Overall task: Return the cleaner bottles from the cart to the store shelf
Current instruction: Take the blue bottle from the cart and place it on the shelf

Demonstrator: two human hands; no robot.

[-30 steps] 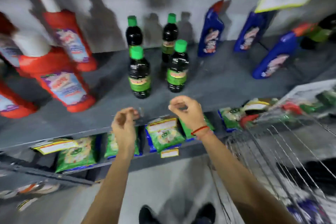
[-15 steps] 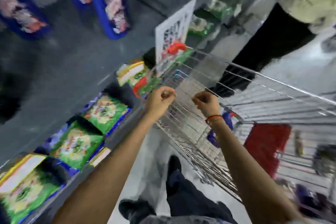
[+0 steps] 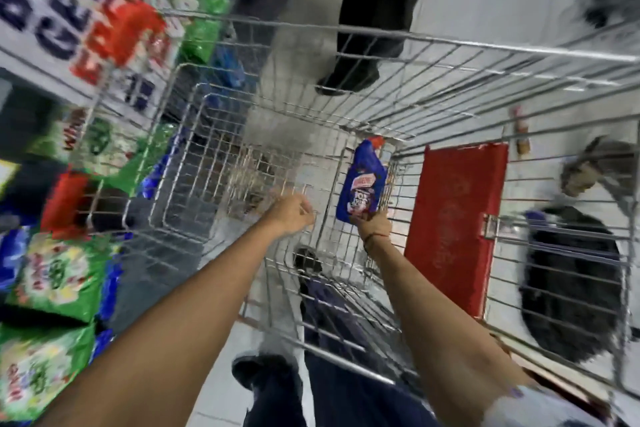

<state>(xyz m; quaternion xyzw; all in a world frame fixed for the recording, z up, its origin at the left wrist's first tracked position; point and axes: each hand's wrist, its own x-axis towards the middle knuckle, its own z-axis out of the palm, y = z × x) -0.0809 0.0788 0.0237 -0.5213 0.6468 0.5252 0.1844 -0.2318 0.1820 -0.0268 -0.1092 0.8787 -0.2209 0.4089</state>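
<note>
Now: right hand [image 3: 373, 226] grip closed around base of blue cleaner bottle [image 3: 362, 189], inside cart [image 3: 450, 45] | left hand [image 3: 290, 215] loosely curled, empty, over cart basket | bottle tilted, cap away

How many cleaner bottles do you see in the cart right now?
1. A blue bottle stands at the cart's right inner side, gripped at its base by the right hand. The left hand is empty. Motion blur may hide others.
</note>
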